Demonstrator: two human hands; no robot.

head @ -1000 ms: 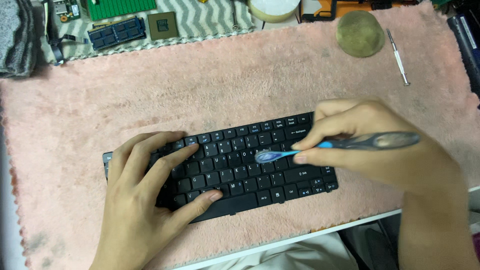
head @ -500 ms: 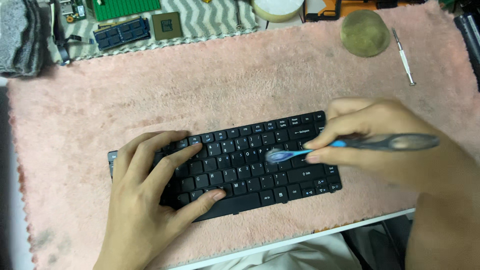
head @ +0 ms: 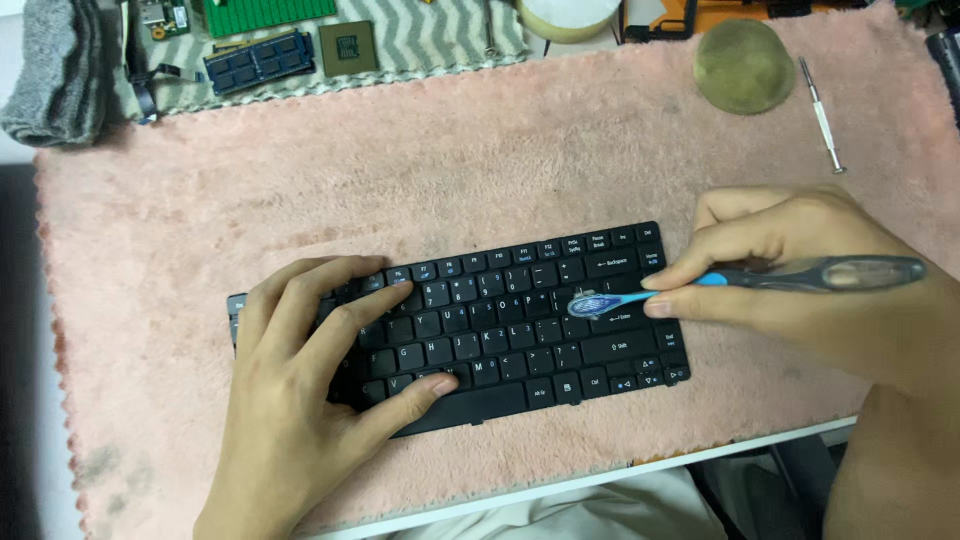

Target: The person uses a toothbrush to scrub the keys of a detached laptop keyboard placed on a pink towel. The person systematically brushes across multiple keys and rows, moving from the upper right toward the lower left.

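We look down on a white bench [head: 600, 480] covered by a fluffy pink mat [head: 300, 200], with a grey zigzag cloth [head: 430, 40] along the top edge. At the upper left of the frame lie a folded grey towel [head: 55, 80], a blue memory module [head: 258, 62], a green circuit board [head: 268, 12] and a square processor chip [head: 348, 48].

Left of centre, our left hand [head: 300, 400] lies flat over the left part of the black keyboard [head: 500, 320], fingers spread and thumb pressing its lower edge; the grip is released, it only pins the keyboard down on the mat.

In the middle right, our right hand [head: 800, 290] is clenched around a blue and grey toothbrush [head: 750, 280], whose bristles touch the keys in the right part of the keyboard, by the large key at that end.

We judge the brushing to be under way: the bristles work the right-hand keys, while the keys under the left hand are covered and probably not yet reachable. Whether any dust remains we cannot tell.

At the upper right sit a round olive sponge [head: 744, 65] and a small screwdriver [head: 822, 115].
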